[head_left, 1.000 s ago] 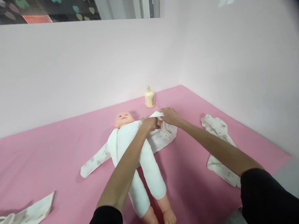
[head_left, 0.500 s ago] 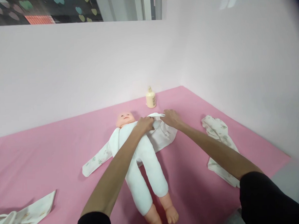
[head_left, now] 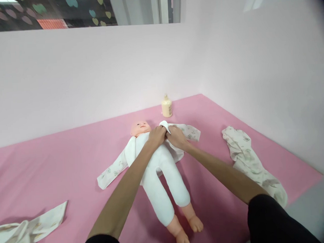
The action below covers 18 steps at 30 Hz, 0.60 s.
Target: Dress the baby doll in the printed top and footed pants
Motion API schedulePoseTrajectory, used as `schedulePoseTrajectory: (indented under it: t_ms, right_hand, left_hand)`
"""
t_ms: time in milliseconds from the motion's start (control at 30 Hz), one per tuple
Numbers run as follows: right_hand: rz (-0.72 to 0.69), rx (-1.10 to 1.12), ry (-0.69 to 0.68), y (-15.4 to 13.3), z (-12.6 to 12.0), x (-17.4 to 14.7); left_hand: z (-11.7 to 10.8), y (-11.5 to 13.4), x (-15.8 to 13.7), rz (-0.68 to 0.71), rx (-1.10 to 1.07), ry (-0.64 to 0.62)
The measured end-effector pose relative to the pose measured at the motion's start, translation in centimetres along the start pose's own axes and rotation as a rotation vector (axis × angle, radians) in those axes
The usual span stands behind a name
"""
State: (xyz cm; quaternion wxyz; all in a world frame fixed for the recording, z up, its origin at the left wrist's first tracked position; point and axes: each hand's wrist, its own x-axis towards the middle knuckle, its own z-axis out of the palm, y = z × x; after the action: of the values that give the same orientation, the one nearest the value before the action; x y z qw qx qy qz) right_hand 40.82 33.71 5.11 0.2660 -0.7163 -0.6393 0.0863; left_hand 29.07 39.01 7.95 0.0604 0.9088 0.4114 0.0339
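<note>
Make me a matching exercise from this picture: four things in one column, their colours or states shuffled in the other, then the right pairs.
Things
1. Doll
2. Pump bottle
3. Cover under the doll
4. Person's own sleeves

Colours and states
A. Black
B. Standing upright near the wall
C. Pink
D. Lying on its back, with bare feet

Right pairs: 1-D, 2-B, 3-C, 4-A
</note>
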Motion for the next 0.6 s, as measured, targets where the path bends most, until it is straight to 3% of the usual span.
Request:
schedulePoseTrajectory:
  t_ms: [167,333,600]
  right_hand:
    - [-0.113,0.082,-0.060,1.5,1.1,-1.3]
    - [-0.268,0.236,-0.100,1.6,1.5,-2.9]
    - [-0.167,0.350,-0.097,2.4,0.6,-5.7]
  left_hand:
    - [-0.6,-0.5,-1.5,0.035,-0.092,0.006]
    - [-0.4,0.1,-0.2,-0.121,-0.085,0.082]
    - [-0.9,0.1,-1.4,-0.276,0.159,0.236]
